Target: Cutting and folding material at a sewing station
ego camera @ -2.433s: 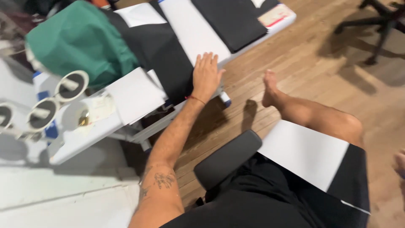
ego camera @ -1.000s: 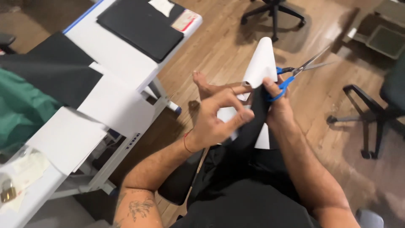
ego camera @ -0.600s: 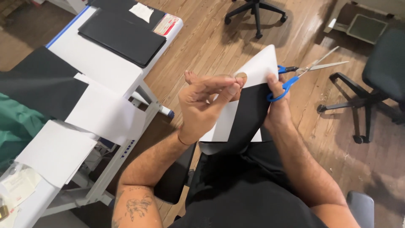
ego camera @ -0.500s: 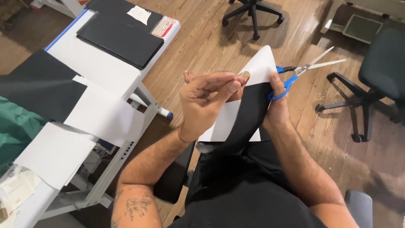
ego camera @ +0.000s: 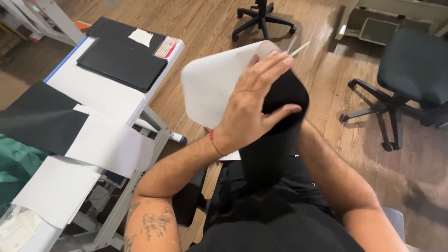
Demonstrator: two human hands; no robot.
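Worn wooden floorboards (ego camera: 326, 79) fill the background, with a white folding counter (ego camera: 100, 91) at nine o'clock carrying flat black sheets (ego camera: 122, 63) and loose white paper sheets (ego camera: 109, 144). Near the centre, the left hand (ego camera: 249, 109) clamps a curled white sheet backed with black fabric (ego camera: 212, 86), fingers (ego camera: 266, 70) spread over the fold and thumb pressing the black side. The right hand is hidden behind the sheet, so its grip cannot be told; only thin pale blade tips (ego camera: 298, 48) poke out at one o'clock. Holding the fold taut and flat would likely keep the layers aligned. Open floor lies at twelve o'clock; a dark office chair (ego camera: 410, 79) stands at three o'clock, near the elbow's swing.
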